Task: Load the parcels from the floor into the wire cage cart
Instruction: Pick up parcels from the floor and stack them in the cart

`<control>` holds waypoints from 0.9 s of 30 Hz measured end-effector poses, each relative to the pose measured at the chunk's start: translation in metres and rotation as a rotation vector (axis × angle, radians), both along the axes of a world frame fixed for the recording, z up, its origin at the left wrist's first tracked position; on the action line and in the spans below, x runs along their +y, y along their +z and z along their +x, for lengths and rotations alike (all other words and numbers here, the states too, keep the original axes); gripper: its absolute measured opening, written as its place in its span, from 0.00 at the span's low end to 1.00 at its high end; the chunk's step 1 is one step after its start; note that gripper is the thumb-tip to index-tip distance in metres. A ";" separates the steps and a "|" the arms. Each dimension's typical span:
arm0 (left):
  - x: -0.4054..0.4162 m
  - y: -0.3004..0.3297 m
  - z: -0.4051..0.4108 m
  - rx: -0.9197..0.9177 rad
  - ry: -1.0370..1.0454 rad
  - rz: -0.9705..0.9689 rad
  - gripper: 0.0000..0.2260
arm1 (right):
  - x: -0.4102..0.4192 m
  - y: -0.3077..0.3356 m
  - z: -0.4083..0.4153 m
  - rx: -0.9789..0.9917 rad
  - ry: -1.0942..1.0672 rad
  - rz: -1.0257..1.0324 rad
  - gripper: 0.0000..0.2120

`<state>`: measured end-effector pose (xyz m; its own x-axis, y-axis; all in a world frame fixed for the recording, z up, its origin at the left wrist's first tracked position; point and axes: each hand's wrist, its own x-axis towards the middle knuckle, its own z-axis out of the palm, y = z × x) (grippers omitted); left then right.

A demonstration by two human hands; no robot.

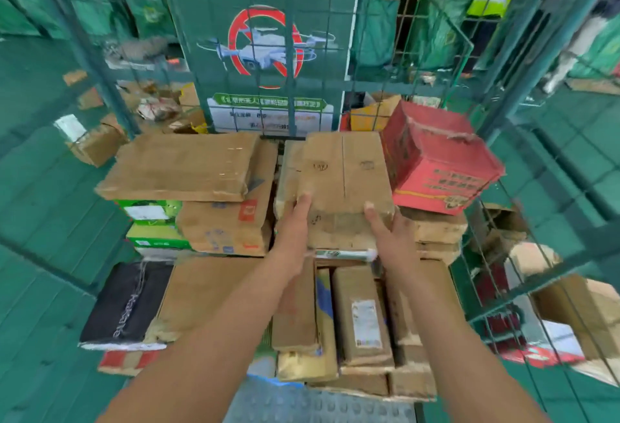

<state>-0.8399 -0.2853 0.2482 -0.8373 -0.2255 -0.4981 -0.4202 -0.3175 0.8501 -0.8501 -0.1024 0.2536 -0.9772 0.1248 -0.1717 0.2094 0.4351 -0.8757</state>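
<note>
Both hands are on one brown cardboard box (345, 181) at the middle of the stack inside the wire cage cart (469, 53). The left hand (295, 231) lies against the box's near left corner with its fingers running up onto the top face; the right hand (389, 234) grasps the near right corner, thumb on top and fingers curled along the side. The box sits level, its taped seam running away from the person, and it rests on other cartons below it. Touching its right side is a red carton (443, 160), tilted, with torn tape on its upper edge. To the left, apart from the held box by a narrow gap, a flat wide brown carton (181, 167) lies on top of a brown box with red markings and two green boxes (151, 221). Nearer the person, lower in the cart, lie a black parcel (127, 301) with white lettering and several narrow brown parcels, one bearing a white label (367, 323). A green poster (265, 43) showing a drone in a red prohibition ring hangs behind the cage's back mesh. More cartons (97, 144) lie on the green floor outside the left wall.
</note>
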 end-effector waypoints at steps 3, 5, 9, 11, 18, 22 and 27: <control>0.007 -0.002 -0.063 -0.025 -0.036 -0.053 0.28 | 0.012 0.007 -0.056 -0.007 0.062 0.222 0.39; 0.013 -0.003 -0.095 -0.020 -0.059 -0.067 0.17 | 0.017 0.008 -0.083 -0.051 0.084 0.220 0.37; 0.029 -0.010 -0.141 0.011 -0.114 -0.203 0.17 | 0.020 -0.017 -0.129 -0.093 0.020 0.165 0.30; 0.033 -0.018 -0.156 0.022 -0.129 -0.264 0.18 | 0.018 -0.032 -0.145 -0.114 -0.047 0.078 0.31; 0.035 -0.021 -0.185 0.005 -0.155 -0.359 0.19 | -0.004 -0.053 -0.162 -0.179 -0.303 -0.111 0.53; 0.035 -0.020 -0.172 0.050 -0.089 -0.274 0.18 | -0.013 -0.051 -0.157 -0.110 -0.339 -0.292 0.26; 0.027 -0.018 -0.144 0.034 -0.167 -0.252 0.30 | -0.006 -0.036 -0.125 -0.326 -0.216 -0.579 0.22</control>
